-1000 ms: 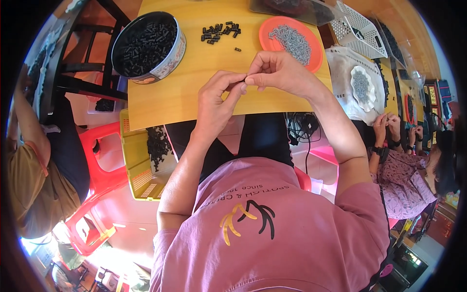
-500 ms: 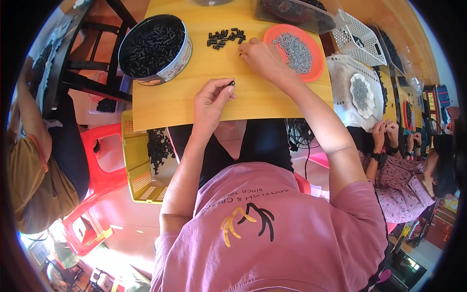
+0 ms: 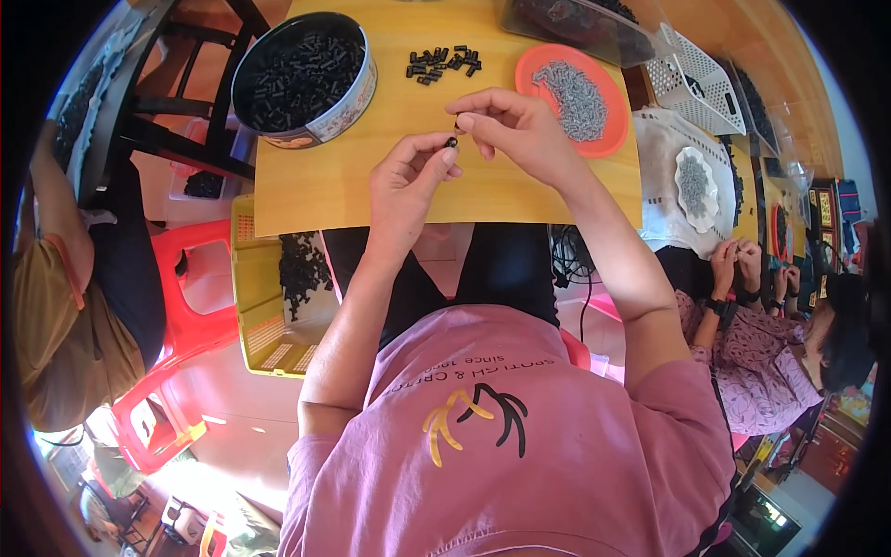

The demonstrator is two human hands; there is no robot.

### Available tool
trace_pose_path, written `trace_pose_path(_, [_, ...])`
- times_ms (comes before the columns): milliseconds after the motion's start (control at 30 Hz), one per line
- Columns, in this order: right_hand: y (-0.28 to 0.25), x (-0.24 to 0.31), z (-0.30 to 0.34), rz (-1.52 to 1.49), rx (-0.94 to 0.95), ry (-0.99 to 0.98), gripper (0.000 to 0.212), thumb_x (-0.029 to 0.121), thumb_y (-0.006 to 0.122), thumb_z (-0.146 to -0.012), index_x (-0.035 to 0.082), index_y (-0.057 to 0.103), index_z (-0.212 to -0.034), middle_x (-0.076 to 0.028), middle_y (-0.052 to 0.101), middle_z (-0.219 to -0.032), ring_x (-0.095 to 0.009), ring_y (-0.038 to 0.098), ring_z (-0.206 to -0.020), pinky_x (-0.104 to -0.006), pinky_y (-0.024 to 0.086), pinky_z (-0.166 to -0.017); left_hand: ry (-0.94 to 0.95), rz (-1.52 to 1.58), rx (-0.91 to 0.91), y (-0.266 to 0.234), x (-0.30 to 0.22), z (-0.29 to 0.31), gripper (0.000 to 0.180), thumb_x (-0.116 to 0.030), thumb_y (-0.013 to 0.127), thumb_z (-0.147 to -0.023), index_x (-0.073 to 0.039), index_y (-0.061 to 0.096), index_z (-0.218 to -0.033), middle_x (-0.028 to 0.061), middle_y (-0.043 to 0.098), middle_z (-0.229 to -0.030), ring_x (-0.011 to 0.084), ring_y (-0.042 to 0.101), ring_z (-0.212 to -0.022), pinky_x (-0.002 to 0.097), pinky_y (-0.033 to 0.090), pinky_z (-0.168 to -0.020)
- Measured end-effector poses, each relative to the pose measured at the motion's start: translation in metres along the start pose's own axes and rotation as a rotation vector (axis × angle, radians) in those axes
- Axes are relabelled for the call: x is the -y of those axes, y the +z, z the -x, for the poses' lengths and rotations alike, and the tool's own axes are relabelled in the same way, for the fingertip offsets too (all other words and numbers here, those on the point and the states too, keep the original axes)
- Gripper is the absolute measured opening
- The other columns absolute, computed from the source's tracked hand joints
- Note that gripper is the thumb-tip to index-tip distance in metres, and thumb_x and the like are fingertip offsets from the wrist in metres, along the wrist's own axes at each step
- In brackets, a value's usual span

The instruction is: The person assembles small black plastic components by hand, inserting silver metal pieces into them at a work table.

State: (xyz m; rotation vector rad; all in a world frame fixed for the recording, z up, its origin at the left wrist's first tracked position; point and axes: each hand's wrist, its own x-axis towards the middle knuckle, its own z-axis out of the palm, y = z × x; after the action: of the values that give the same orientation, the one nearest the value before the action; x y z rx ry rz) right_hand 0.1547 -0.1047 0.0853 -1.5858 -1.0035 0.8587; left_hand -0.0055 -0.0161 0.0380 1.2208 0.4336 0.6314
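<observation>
My left hand [image 3: 413,172] pinches a small black cylindrical part [image 3: 451,143] between thumb and forefinger, above the near part of the yellow table [image 3: 325,200]. Close to it on the right, my right hand [image 3: 520,135] is closed in a pinch; a tiny dark bit shows at its fingertips, too small to name. Beyond the hands lies a loose pile of small black parts [image 3: 441,63]. An orange-red plate [image 3: 608,139] beside my right hand bears many small silvery metal pieces [image 3: 575,102], perhaps screws or pins.
At the left stands a round tub [image 3: 348,116] full of black parts. A clear bin [image 3: 594,42] and a white perforated basket [image 3: 691,84] stand at the far right. Below the table's left edge is a yellow crate [image 3: 264,325]. Other people sit at both sides.
My right hand has come back from beside the black pile toward my left hand, its fingertips now pinched. My left hand still holds the black part, slightly higher and further right.
</observation>
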Motion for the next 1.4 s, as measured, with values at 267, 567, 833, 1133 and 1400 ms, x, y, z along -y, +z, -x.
trace_pose_path(267, [0.004,0.000,0.022,-0.280,-0.052,-0.108,0.021,0.012,0.067,-0.094,0.001,0.069,-0.111,-0.001,0.066,-0.086,-0.005,0.056,-0.066,-0.0206,0.045,-0.059,-0.005,-0.023,0.017,0.011,-0.015,0.006,0.020,-0.011,0.067,-0.093,-0.001,0.066,-0.110,0.0026,0.067,-0.086,0.0084,0.062,-0.081,0.0228,0.050,-0.073])
trace_pose_path(567, [0.009,0.003,0.031,-0.210,-0.097,-0.184,0.020,0.012,0.068,-0.093,0.001,0.070,-0.109,0.001,0.064,-0.081,-0.004,0.056,-0.067,-0.0183,0.043,-0.059,0.067,-0.049,0.010,0.015,-0.015,0.008,0.019,-0.009,0.068,-0.092,-0.001,0.066,-0.110,0.0037,0.065,-0.093,0.0090,0.063,-0.082,0.0229,0.050,-0.072])
trace_pose_path(833, [0.006,0.004,0.032,-0.154,-0.065,-0.330,0.016,0.007,0.066,-0.093,0.001,0.071,-0.108,-0.003,0.063,-0.092,-0.006,0.057,-0.069,-0.0196,0.045,-0.060,0.092,-0.025,0.055,0.013,-0.023,0.008,0.016,-0.004,0.067,-0.091,0.002,0.068,-0.106,0.0057,0.063,-0.096,0.0113,0.065,-0.082,0.0232,0.051,-0.072])
trace_pose_path(1133, [0.001,0.012,0.032,0.034,-0.013,-0.425,0.016,0.000,0.066,-0.090,0.000,0.070,-0.106,-0.007,0.064,-0.092,-0.010,0.062,-0.074,-0.0228,0.049,-0.063,0.229,-0.202,0.067,0.010,-0.034,0.011,0.013,-0.003,0.066,-0.091,0.003,0.069,-0.102,0.0068,0.063,-0.091,0.0112,0.064,-0.078,0.0233,0.051,-0.069])
trace_pose_path(1400, [0.001,0.002,0.032,0.190,-0.015,-0.505,0.019,-0.001,0.066,-0.088,0.001,0.070,-0.107,-0.007,0.066,-0.091,-0.013,0.063,-0.076,-0.0246,0.049,-0.066,-0.088,-0.092,0.219,-0.007,-0.036,0.002,0.018,-0.013,0.067,-0.092,-0.002,0.069,-0.106,0.0033,0.065,-0.084,0.0099,0.062,-0.078,0.0235,0.051,-0.068])
